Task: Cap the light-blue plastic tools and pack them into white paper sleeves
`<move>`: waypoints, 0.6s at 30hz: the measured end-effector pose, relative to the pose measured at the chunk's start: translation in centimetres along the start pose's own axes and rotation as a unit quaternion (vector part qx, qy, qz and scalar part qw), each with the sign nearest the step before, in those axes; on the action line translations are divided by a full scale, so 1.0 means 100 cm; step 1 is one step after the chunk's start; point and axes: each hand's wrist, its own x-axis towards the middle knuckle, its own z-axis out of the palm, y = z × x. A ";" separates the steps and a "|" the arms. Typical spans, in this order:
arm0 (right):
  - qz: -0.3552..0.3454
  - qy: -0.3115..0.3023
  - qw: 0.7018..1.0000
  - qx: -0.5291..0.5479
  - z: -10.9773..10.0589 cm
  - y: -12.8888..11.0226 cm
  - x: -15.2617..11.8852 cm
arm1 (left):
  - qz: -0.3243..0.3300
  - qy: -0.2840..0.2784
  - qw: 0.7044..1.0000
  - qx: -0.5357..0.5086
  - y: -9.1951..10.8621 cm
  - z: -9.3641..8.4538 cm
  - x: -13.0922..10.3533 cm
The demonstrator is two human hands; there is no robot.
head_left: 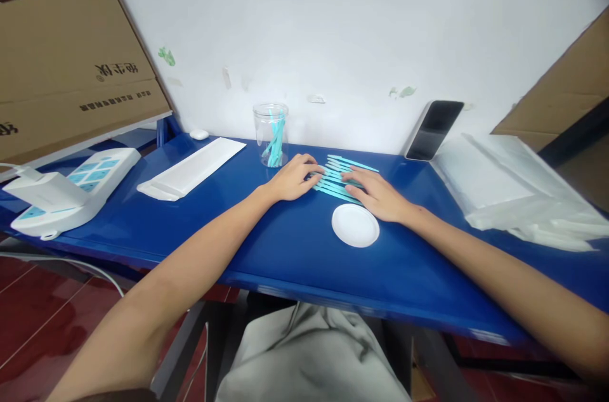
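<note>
Several thin teal sticks with slim pale tips point(339, 178) lie side by side in a row on the blue table. At their left ends rests my left hand point(295, 176), its fingers bent and a little apart, touching the tips. From the right, my right hand point(378, 193) reaches over the same sticks with fingers spread on them. Neither hand lifts anything. Behind my left hand stands a clear plastic jar point(259, 129), open at the top, with more teal sticks leaning inside. A round white lid point(355, 226) lies flat just in front of the row.
To the left are a white paper packet point(193, 168), a small white case point(198, 134) and a power strip point(102, 167) with a plugged-in charger. A phone point(435, 129) leans on the wall. Clear plastic bags point(514, 186) lie right. A large cardboard box point(71, 40) rises at left.
</note>
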 end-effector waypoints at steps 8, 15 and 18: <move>-0.003 0.020 1.000 -0.005 -0.004 -0.006 -0.002 | -0.061 -0.048 0.997 0.025 -0.003 0.003 0.000; 0.032 0.014 0.999 -0.039 0.001 -0.001 0.000 | -0.076 -0.064 0.995 0.029 -0.001 0.002 0.001; 0.053 -0.009 0.997 -0.046 0.002 0.001 0.001 | -0.081 -0.079 0.993 0.030 -0.001 0.002 0.002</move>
